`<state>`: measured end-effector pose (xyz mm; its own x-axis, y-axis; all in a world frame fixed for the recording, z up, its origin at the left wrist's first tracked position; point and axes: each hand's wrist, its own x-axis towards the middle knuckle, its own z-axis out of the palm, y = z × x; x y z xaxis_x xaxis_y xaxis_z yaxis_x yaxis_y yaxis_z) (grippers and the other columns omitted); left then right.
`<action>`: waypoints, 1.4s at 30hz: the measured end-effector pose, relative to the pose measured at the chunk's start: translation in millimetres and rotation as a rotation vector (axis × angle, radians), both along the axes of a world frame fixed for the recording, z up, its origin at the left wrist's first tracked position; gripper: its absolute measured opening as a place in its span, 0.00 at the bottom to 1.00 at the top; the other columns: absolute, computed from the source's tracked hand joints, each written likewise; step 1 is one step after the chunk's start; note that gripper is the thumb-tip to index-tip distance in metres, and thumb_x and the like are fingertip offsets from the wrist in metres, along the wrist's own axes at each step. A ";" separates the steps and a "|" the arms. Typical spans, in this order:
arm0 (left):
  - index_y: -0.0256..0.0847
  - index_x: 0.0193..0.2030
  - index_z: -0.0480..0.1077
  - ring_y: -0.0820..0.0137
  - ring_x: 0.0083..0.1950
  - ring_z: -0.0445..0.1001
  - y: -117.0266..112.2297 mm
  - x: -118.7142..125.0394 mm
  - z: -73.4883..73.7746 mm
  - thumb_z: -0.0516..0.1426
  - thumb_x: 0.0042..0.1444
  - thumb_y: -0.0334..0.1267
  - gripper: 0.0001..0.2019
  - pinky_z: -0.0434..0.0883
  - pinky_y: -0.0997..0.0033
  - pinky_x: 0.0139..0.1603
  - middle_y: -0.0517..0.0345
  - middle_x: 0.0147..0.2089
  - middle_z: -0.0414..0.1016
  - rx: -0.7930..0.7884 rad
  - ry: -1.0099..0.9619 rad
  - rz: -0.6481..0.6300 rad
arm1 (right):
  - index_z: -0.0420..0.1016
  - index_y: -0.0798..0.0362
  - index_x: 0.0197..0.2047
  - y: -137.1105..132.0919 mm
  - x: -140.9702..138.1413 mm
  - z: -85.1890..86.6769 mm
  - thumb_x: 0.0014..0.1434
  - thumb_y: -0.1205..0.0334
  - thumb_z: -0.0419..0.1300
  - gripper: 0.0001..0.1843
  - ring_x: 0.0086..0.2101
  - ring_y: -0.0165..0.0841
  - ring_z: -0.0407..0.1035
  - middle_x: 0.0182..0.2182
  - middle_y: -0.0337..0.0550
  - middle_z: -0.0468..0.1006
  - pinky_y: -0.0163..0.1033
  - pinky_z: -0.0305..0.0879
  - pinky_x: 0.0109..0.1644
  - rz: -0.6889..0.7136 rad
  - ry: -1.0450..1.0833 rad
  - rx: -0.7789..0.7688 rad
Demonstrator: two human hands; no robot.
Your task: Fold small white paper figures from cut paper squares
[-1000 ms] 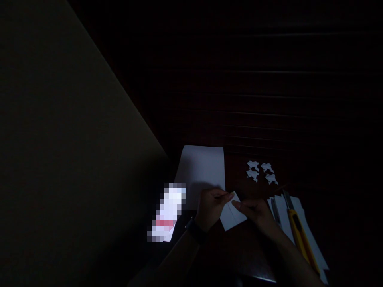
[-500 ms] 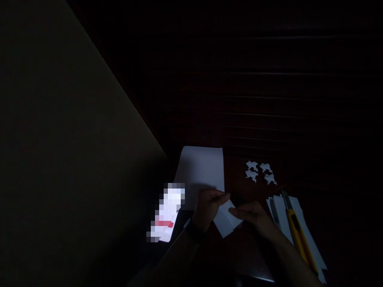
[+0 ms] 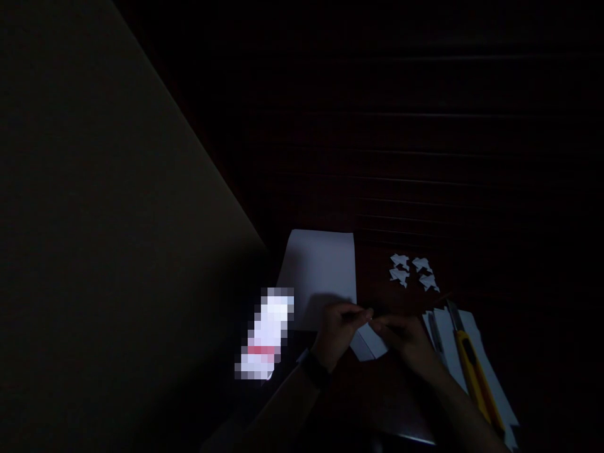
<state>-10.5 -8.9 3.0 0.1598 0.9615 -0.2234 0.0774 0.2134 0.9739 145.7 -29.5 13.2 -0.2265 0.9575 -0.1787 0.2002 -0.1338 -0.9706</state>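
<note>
A small piece of white paper (image 3: 370, 343) with a crease down it is held between my two hands, above the dark table. My left hand (image 3: 337, 330), with a dark band at the wrist, pinches its upper edge between thumb and fingers. On the other side my right hand (image 3: 406, 340) grips the same paper close to the left fingertips. The two sets of fingertips nearly meet, and they hide the paper's top corner. Dim light makes the fold hard to make out.
Behind my left hand lies a large white sheet (image 3: 321, 264). A lit, blurred phone (image 3: 267, 333) is at the left. Several folded paper figures (image 3: 400, 277) sit at the back right. A yellow box cutter (image 3: 474, 374) rests on white papers (image 3: 495, 377). A wall (image 3: 117, 220) rises at left.
My right hand's fingertips have moved up along the paper toward the left fingertips. The lower end of the paper has risen a little.
</note>
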 end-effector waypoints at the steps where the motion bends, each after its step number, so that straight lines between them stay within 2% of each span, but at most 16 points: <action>1: 0.35 0.27 0.76 0.71 0.26 0.68 -0.6 1.3 -0.7 0.60 0.47 0.46 0.14 0.62 0.75 0.26 0.55 0.25 0.74 -0.006 0.002 0.006 | 0.79 0.54 0.32 -0.9 -2.0 -0.9 0.57 0.55 0.56 0.14 0.29 0.34 0.69 0.27 0.39 0.78 0.35 0.62 0.33 -0.006 0.004 -0.008; 7: 0.35 0.21 0.74 0.74 0.23 0.65 9.8 -7.2 9.4 0.62 0.44 0.43 0.12 0.60 0.75 0.24 0.60 0.20 0.69 0.007 0.041 0.183 | 0.79 0.54 0.28 -4.5 7.2 -3.5 0.56 0.56 0.57 0.13 0.26 0.32 0.69 0.24 0.37 0.77 0.34 0.60 0.28 0.004 0.014 -0.065; 11: 0.36 0.20 0.74 0.75 0.22 0.63 17.5 -17.5 13.8 0.63 0.43 0.45 0.13 0.59 0.75 0.24 0.63 0.18 0.66 -0.004 0.016 0.263 | 0.80 0.52 0.34 -3.1 23.8 -2.9 0.56 0.57 0.58 0.11 0.33 0.37 0.72 0.30 0.41 0.80 0.36 0.65 0.36 -0.013 -0.015 -0.042; 14: 0.36 0.23 0.75 0.74 0.25 0.65 17.2 -18.2 10.6 0.62 0.44 0.45 0.12 0.61 0.75 0.26 0.62 0.21 0.69 0.034 0.004 0.340 | 0.79 0.50 0.38 -0.9 24.4 -3.6 0.56 0.57 0.58 0.11 0.40 0.39 0.72 0.37 0.43 0.80 0.39 0.64 0.45 -0.112 -0.014 0.028; 16: 0.36 0.26 0.75 0.73 0.27 0.67 14.5 -14.4 7.5 0.62 0.45 0.45 0.12 0.62 0.75 0.27 0.61 0.23 0.71 0.042 -0.004 0.338 | 0.76 0.49 0.44 0.5 16.9 -6.6 0.55 0.57 0.59 0.13 0.43 0.38 0.70 0.42 0.43 0.78 0.39 0.63 0.47 -0.188 0.030 0.045; 17: 0.36 0.27 0.76 0.72 0.27 0.68 12.8 -11.9 6.1 0.61 0.46 0.45 0.12 0.63 0.75 0.27 0.60 0.24 0.72 0.032 -0.015 0.321 | 0.74 0.49 0.46 1.3 12.4 -9.0 0.54 0.57 0.60 0.16 0.43 0.38 0.70 0.43 0.43 0.77 0.39 0.63 0.46 -0.196 0.069 0.033; 18: 0.36 0.28 0.76 0.72 0.27 0.69 11.1 -9.5 4.9 0.61 0.47 0.45 0.13 0.63 0.75 0.27 0.59 0.24 0.73 0.019 -0.032 0.299 | 0.74 0.50 0.44 2.3 8.3 -11.6 0.55 0.56 0.59 0.14 0.41 0.38 0.71 0.40 0.43 0.78 0.38 0.64 0.43 -0.225 0.085 0.022; 19: 0.36 0.30 0.76 0.70 0.29 0.70 9.6 -7.5 4.0 0.61 0.47 0.45 0.13 0.65 0.74 0.28 0.57 0.27 0.75 0.010 -0.055 0.272 | 0.76 0.52 0.38 3.3 5.5 -14.1 0.55 0.55 0.59 0.12 0.36 0.36 0.71 0.34 0.43 0.79 0.37 0.65 0.39 -0.244 0.069 0.007; 21: 0.37 0.34 0.76 0.67 0.33 0.73 7.5 -5.8 2.9 0.61 0.47 0.44 0.13 0.67 0.73 0.32 0.53 0.32 0.77 0.003 -0.096 0.174 | 0.75 0.54 0.28 5.6 4.9 -17.4 0.55 0.53 0.58 0.13 0.28 0.33 0.68 0.24 0.40 0.76 0.34 0.63 0.31 -0.284 0.013 -0.001; 23: 0.36 0.35 0.77 0.64 0.37 0.74 6.2 -7.5 2.6 0.60 0.47 0.43 0.13 0.69 0.70 0.36 0.50 0.35 0.78 0.010 -0.082 0.022 | 0.73 0.55 0.24 7.6 9.8 -17.3 0.55 0.53 0.58 0.15 0.24 0.30 0.64 0.21 0.38 0.71 0.33 0.59 0.27 -0.295 -0.048 0.032; 26: 0.36 0.32 0.77 0.63 0.36 0.75 4.0 -12.2 3.6 0.59 0.50 0.43 0.11 0.68 0.70 0.36 0.49 0.34 0.78 0.062 0.031 -0.203 | 0.70 0.55 0.22 8.4 18.0 -12.5 0.54 0.52 0.58 0.17 0.21 0.28 0.59 0.18 0.36 0.66 0.32 0.54 0.24 -0.203 -0.126 0.075; 29: 0.37 0.30 0.77 0.67 0.31 0.73 0.6 -14.3 6.8 0.56 0.52 0.42 0.12 0.66 0.73 0.30 0.53 0.29 0.77 0.146 0.120 -0.326 | 0.70 0.55 0.21 7.3 19.2 -8.5 0.54 0.51 0.58 0.18 0.20 0.27 0.57 0.17 0.35 0.64 0.32 0.52 0.22 -0.073 -0.172 0.073; 32: 0.36 0.26 0.76 0.71 0.25 0.69 -1.8 -13.4 11.8 0.55 0.52 0.42 0.13 0.61 0.75 0.24 0.57 0.23 0.74 0.158 0.142 -0.370 | 0.69 0.55 0.20 6.4 17.5 -8.0 0.54 0.51 0.57 0.18 0.20 0.27 0.56 0.16 0.35 0.62 0.32 0.50 0.22 -0.054 -0.204 0.087; 35: 0.35 0.25 0.76 0.72 0.23 0.68 -1.6 -12.5 17.0 0.55 0.52 0.40 0.13 0.60 0.75 0.23 0.57 0.22 0.74 0.131 0.122 -0.379 | 0.68 0.54 0.20 6.1 19.6 -8.3 0.54 0.51 0.57 0.19 0.20 0.27 0.56 0.16 0.34 0.62 0.32 0.50 0.21 -0.073 -0.225 0.100; 39: 0.35 0.28 0.77 0.67 0.29 0.73 2.3 -17.0 20.2 0.56 0.52 0.40 0.12 0.65 0.73 0.28 0.53 0.28 0.77 0.063 0.074 -0.413 | 0.69 0.54 0.21 6.9 31.3 -7.1 0.55 0.51 0.56 0.18 0.20 0.27 0.58 0.17 0.35 0.65 0.32 0.51 0.21 -0.116 -0.204 0.055; 42: 0.35 0.31 0.77 0.65 0.33 0.75 7.4 -26.4 20.2 0.57 0.51 0.41 0.12 0.69 0.70 0.34 0.49 0.31 0.79 0.012 0.022 -0.421 | 0.68 0.54 0.20 9.7 42.2 -6.7 0.55 0.50 0.57 0.19 0.19 0.27 0.58 0.16 0.35 0.64 0.32 0.52 0.21 -0.199 -0.178 0.044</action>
<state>-36.9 -1.6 23.1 0.5344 0.8159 -0.2205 0.1766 0.1474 0.9732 187.9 -19.7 6.5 -0.0019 0.9877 -0.1565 0.3421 -0.1465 -0.9282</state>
